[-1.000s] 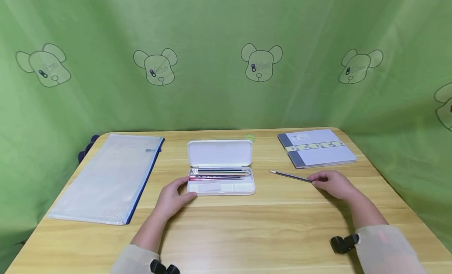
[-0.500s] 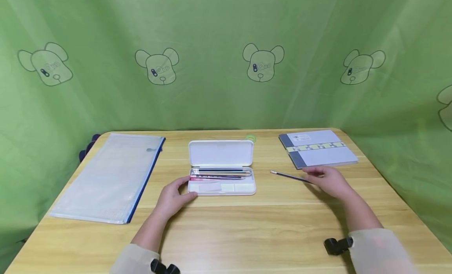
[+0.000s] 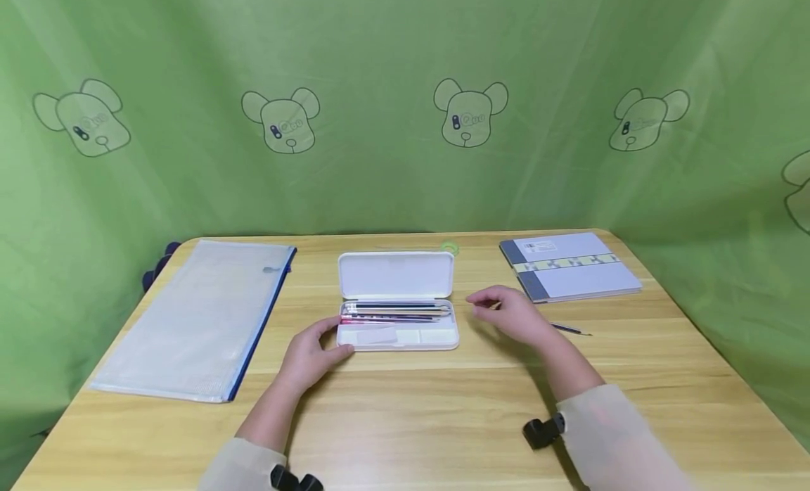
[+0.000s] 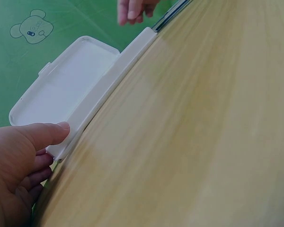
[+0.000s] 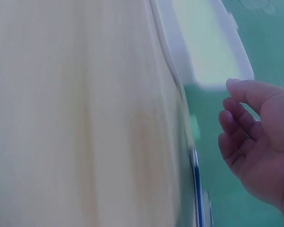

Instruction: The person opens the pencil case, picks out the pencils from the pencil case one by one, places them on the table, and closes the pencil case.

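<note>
Nearest, two pale sleeves (image 3: 616,435) lead over a light wood-grain table (image 3: 405,421), with small black devices (image 3: 544,432) at the wrists. The left hand (image 3: 310,357) grips the left end of a white, rectangular, hinged pencil case (image 3: 443,341), its thumb on the front edge. The right hand (image 3: 512,315) is just beyond the case's right end, fingers loosely bent and holding nothing, as the right wrist view shows.

A slim dark pencil (image 3: 571,329) lies on the table to the right of the case; the right hand covers much of it in the head view, and its pointed end shows past the wrist side. Several slender pencils (image 3: 395,312) lie lengthwise in the open case, whose lid stands raised at the back.

Left of the case lies a large translucent zip folder (image 3: 196,315) with blue edging; farther right, a pale-lilac and grey notebook (image 3: 576,266) with a patterned band. Behind hangs a green curtain (image 3: 380,181) printed with bear heads.

Compared with half a second ago, the right hand has moved left, away from the pencil's pointed end toward the case; the left hand has kept its grip.
</note>
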The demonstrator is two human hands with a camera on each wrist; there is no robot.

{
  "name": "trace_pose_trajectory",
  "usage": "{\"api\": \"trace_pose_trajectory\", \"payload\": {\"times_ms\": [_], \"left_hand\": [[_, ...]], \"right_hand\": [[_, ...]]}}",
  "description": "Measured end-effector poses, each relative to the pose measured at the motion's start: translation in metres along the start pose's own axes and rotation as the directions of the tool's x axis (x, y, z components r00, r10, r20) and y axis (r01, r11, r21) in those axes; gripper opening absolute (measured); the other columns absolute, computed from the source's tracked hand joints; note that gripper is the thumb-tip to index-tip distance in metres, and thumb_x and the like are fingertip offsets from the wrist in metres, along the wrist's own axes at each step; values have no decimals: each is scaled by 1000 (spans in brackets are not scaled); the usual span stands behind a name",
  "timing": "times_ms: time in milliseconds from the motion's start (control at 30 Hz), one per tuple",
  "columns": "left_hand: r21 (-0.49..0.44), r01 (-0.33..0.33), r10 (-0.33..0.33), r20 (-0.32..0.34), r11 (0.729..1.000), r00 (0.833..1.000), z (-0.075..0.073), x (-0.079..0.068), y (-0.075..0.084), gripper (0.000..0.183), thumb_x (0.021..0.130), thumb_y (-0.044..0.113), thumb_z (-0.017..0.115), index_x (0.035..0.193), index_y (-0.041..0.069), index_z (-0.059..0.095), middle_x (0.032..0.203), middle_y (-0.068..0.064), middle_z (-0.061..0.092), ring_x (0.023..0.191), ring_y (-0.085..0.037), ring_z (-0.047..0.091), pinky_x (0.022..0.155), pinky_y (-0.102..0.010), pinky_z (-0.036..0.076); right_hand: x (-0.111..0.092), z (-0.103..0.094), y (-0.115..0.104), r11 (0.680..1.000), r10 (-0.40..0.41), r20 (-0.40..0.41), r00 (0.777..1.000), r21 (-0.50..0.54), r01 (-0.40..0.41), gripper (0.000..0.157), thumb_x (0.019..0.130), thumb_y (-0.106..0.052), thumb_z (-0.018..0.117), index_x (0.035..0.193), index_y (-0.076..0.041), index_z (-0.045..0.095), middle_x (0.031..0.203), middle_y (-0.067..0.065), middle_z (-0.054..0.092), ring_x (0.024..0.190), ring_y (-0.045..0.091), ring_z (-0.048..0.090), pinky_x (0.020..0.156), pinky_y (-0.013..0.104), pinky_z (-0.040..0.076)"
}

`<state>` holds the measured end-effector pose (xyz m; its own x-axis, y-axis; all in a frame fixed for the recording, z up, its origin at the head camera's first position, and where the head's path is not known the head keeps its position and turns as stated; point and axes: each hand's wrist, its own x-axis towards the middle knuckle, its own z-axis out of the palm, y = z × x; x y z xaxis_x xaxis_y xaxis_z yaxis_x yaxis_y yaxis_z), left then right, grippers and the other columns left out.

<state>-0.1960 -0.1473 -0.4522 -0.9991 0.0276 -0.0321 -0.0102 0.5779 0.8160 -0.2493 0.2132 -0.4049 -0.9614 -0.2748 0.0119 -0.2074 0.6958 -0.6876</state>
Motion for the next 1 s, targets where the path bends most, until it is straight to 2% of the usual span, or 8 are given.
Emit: {"api": "trace_pose_trajectory", "payload": {"times_ms": [200, 333, 567, 800, 1000], "left_hand": [[-5, -9, 9, -3, 1000, 1000, 0, 0, 0, 60, 85, 24, 76, 138, 5, 54, 143, -16, 54, 139, -36, 43, 117, -51, 35], [-10, -15, 15, -8, 1000, 1000, -1, 1, -1, 61, 85, 24, 76, 138, 5, 54, 143, -16, 54, 139, -35, 43, 118, -50, 34], [-13, -20, 20, -10, 1000, 1000, -1, 2, 0, 61, 84, 24, 77, 138, 5, 55, 142, -15, 55, 139, -35, 44, 118, -50, 35], [-15, -19, 19, -10, 1000, 1000, -1, 2, 0, 61, 84, 24, 77, 138, 5, 55, 143, -15, 55, 139, -35, 44, 118, -50, 35], [-14, -20, 20, -6, 1000, 1000, 0, 2, 0, 60, 85, 24, 76, 138, 5, 55, 143, -15, 55, 139, -35, 44, 118, -50, 35]], "right_hand": [[16, 23, -20, 1000, -19, 48, 999, 26, 18, 24, 92, -14, 65, 115, -6, 71, 108, 11, 68, 99, 22, 60, 84, 33, 52], [24, 34, -30, 1000, -9, 78, 997, 3, 8, 24, 92, -14, 65, 114, -7, 71, 110, 10, 68, 102, 23, 59, 89, 39, 53], [36, 45, -42, 990, 31, 108, 994, -143, -15, 26, 91, -14, 67, 115, -8, 71, 118, 12, 69, 115, 29, 61, 105, 49, 48], [41, 49, -50, 958, 21, 139, 990, -286, 20, 25, 91, -11, 66, 116, -8, 71, 116, 11, 71, 114, 29, 63, 104, 48, 48], [41, 52, -52, 934, 15, 144, 989, -354, 37, 25, 92, -11, 65, 116, -9, 72, 118, 10, 71, 116, 29, 63, 105, 47, 49]]}}
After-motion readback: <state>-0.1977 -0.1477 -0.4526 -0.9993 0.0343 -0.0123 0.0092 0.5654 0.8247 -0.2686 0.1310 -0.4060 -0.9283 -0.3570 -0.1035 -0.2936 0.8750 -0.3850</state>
